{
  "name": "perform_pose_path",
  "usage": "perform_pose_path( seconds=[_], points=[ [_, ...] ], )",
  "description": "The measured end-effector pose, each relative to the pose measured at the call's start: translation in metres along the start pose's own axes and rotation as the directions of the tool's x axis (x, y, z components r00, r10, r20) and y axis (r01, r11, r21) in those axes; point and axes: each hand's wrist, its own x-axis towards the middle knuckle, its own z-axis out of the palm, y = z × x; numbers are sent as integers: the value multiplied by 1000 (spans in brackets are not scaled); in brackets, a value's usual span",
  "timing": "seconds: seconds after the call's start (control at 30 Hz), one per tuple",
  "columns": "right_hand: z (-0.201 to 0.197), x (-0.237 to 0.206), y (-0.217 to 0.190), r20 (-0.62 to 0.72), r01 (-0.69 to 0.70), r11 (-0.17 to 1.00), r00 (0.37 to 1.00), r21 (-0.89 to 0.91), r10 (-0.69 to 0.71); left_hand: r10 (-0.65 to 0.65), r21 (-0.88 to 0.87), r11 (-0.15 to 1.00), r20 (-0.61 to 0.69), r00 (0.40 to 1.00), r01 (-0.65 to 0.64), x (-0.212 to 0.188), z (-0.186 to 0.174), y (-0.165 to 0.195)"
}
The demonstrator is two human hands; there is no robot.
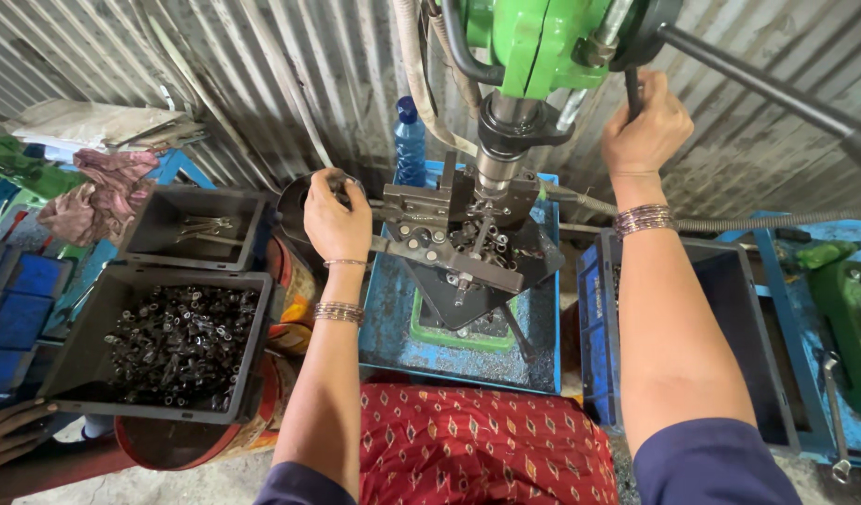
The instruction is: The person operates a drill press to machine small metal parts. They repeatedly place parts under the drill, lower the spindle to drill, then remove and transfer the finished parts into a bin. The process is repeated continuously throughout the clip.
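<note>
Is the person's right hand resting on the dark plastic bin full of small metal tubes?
No, the right hand grips the drill press's black feed lever, far from the dark bin of tubes.

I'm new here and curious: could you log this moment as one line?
left hand: at metal clamp | right hand: gripping drill lever | bin of small metal tubes: beside left arm
</note>
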Motion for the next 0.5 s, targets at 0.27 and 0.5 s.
perform_pose_path(
  seconds=[0.27, 0.5],
  points=[
    [39, 15, 27, -32, 51, 998, 998, 48, -50, -5, 21, 1000, 3, 1000, 5, 4, 3, -1],
    [28, 11, 10, -45, -2, 999, 999, 33, 3, 31, -102, 994, -93, 995, -40, 2, 4, -14]
  ],
)
